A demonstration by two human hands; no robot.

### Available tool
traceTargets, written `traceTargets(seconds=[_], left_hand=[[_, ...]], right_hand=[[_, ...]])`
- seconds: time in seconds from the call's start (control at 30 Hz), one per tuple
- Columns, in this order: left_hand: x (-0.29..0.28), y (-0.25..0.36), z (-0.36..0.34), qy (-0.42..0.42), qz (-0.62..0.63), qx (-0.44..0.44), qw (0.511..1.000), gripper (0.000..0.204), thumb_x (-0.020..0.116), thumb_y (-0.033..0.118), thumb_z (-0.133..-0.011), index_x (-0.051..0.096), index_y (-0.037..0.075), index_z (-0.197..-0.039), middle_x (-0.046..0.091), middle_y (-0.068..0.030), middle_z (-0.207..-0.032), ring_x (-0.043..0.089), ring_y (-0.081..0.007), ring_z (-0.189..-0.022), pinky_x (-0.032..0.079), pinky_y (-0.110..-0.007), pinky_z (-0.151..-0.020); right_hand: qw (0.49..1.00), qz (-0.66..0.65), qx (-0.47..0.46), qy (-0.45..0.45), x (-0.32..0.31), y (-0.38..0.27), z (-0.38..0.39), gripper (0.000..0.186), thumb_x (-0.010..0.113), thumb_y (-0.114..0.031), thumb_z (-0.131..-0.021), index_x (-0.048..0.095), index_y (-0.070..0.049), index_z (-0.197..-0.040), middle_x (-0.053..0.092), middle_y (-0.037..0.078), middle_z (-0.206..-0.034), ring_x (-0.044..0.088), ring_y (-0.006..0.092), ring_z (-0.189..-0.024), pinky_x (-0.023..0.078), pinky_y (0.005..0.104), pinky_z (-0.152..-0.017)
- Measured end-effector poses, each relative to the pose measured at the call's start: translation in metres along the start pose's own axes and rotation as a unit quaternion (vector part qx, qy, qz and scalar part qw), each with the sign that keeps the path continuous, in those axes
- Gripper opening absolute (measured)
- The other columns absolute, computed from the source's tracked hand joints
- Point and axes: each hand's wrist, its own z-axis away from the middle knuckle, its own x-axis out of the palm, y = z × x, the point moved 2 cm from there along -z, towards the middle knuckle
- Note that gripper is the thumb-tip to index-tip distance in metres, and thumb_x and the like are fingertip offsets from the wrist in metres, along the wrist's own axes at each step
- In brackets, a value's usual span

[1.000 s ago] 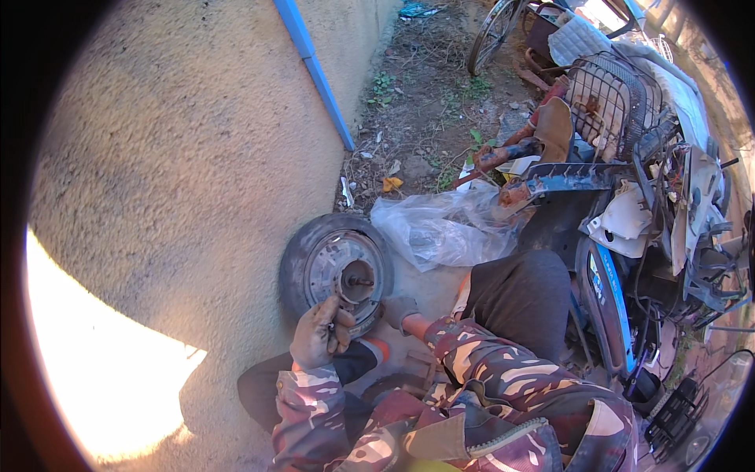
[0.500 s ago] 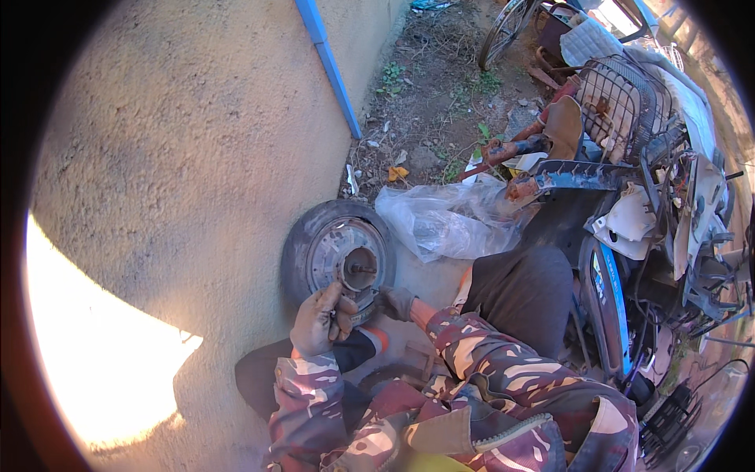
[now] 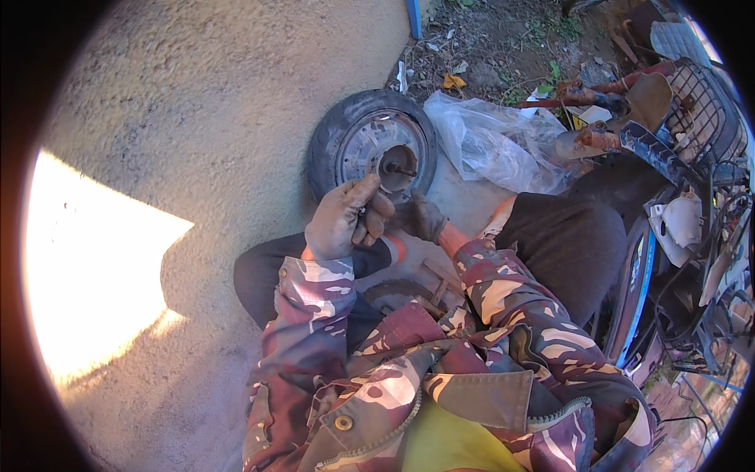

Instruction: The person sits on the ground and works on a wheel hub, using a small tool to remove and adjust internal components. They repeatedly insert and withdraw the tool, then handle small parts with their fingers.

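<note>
A small black-tyred wheel (image 3: 327, 149) leans against the wall in front of me. Its grey metal hub (image 3: 363, 145) has a round recess with a dark axle (image 3: 403, 169) sticking out. My gloved left hand (image 3: 346, 219) is raised close below the hub's opening, fingers curled in and thumb side up. What lies in those fingers is too small to make out. By the wheel's lower right edge is my gloved right hand (image 3: 429, 216), its fingers bent around a dark part between the hands. That part is mostly hidden and I cannot tell its kind.
A clear plastic bag (image 3: 499, 145) lies right of the wheel. Rusty metal parts, a wire basket (image 3: 696, 110) and white plastic pieces (image 3: 680, 220) pile up at the right. The rough wall (image 3: 197, 118) rises at left; my bent legs frame the floor.
My view has tilted down, so wheel, bag and hands appear higher and further right. Both hands stay close to the hub; the dark curved piece between them shows less now.
</note>
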Motion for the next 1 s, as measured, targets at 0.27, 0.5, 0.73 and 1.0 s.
traceTargets(seconds=[0.27,0.5,0.73,1.0], left_hand=[[0.006,-0.008,-0.008,0.005,0.015,-0.009,1.0,0.049,0.059,0.044,-0.105,0.066,0.0,-0.084,0.056,-0.0059,-0.052,0.044,-0.0104,-0.037,0.033,-0.023,-0.036],[0.017,-0.01,-0.015,0.016,0.014,-0.01,1.0,0.05,0.059,0.044,-0.104,0.066,0.0,-0.083,0.056,-0.0061,-0.052,0.042,-0.0104,-0.036,0.032,-0.023,-0.036],[0.022,-0.013,-0.019,0.016,0.005,0.005,1.0,0.051,0.06,0.045,-0.104,0.066,-0.001,-0.082,0.055,-0.0063,-0.052,0.041,-0.0101,-0.036,0.032,-0.023,-0.036],[0.021,-0.017,-0.019,0.005,0.007,-0.006,1.0,0.052,0.061,0.047,-0.102,0.066,-0.001,-0.082,0.057,-0.0074,-0.056,0.045,-0.0104,-0.04,0.032,-0.023,-0.039]], right_hand=[[0.995,-0.039,0.043,0.081,-0.019,-0.002,-0.011,0.052,0.04,-0.044,-0.108,0.065,0.0,-0.121,0.074,0.015,-0.108,0.072,0.0263,-0.079,0.056,0.0404,-0.065],[0.873,0.445,-0.102,0.169,-0.042,-0.009,0.001,0.045,0.049,-0.042,-0.103,0.068,-0.006,-0.122,0.076,0.013,-0.11,0.073,0.0302,-0.1,0.056,0.0368,-0.079],[0.859,0.458,-0.075,0.217,-0.049,-0.021,0.015,0.052,0.052,-0.053,-0.102,0.071,-0.006,-0.116,0.076,0.014,-0.108,0.074,0.0303,-0.091,0.057,0.0439,-0.077],[0.992,0.088,-0.001,0.092,-0.058,-0.009,-0.014,0.059,0.05,-0.057,-0.103,0.072,-0.002,-0.106,0.077,0.013,-0.098,0.074,0.0283,-0.08,0.057,0.0441,-0.07]])
